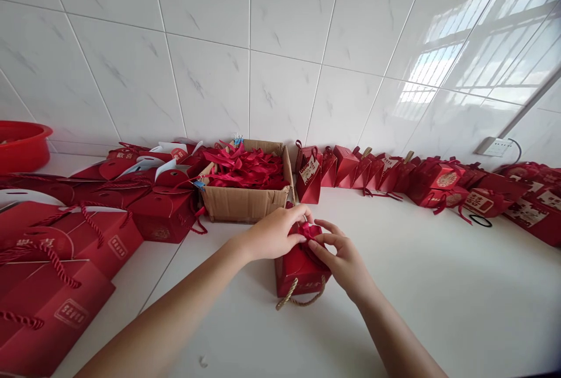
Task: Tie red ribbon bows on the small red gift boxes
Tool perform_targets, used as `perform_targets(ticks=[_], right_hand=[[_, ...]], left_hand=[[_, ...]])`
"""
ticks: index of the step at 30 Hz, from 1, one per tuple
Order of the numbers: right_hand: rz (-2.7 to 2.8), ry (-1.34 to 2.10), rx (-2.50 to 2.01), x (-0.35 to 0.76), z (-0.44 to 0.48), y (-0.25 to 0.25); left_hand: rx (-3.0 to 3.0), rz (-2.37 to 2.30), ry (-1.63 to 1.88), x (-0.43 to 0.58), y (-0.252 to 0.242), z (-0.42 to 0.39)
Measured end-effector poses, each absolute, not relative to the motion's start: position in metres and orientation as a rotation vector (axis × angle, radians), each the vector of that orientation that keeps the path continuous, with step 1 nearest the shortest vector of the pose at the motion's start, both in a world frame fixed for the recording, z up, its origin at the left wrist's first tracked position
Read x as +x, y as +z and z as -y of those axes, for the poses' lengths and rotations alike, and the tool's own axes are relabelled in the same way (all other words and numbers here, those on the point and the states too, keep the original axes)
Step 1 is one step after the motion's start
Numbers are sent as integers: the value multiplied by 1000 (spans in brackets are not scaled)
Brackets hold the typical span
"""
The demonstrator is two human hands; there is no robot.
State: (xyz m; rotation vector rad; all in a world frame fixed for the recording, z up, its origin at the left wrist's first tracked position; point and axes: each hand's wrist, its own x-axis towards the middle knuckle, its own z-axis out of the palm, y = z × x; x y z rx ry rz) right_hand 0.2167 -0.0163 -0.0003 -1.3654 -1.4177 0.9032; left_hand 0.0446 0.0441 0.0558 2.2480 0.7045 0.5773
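A small red gift box with a twisted tan rope handle stands on the white counter in front of me. A red ribbon sits at its top. My left hand pinches the ribbon from the left, fingers closed. From the right, my right hand pinches the same ribbon, thumb and fingers together, resting against the box's top edge.
A cardboard box full of red ribbons stands just behind. Finished red boxes line the tiled wall to the right. Flat red gift bags pile up at left. A red basin sits far left, a wall socket at right.
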Motion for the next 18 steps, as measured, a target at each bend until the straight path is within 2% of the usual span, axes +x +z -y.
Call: perform_targets(ticks=[9, 13, 18], right_hand=[[1298, 1164, -1142, 213, 14, -6], [1240, 1169, -1117, 209, 13, -8], [1253, 1128, -1153, 206, 14, -5]], left_hand=[[2316, -787, 687, 50, 53, -44], [2307, -919, 767, 47, 57, -43], [2337, -877, 592, 40, 56, -39]])
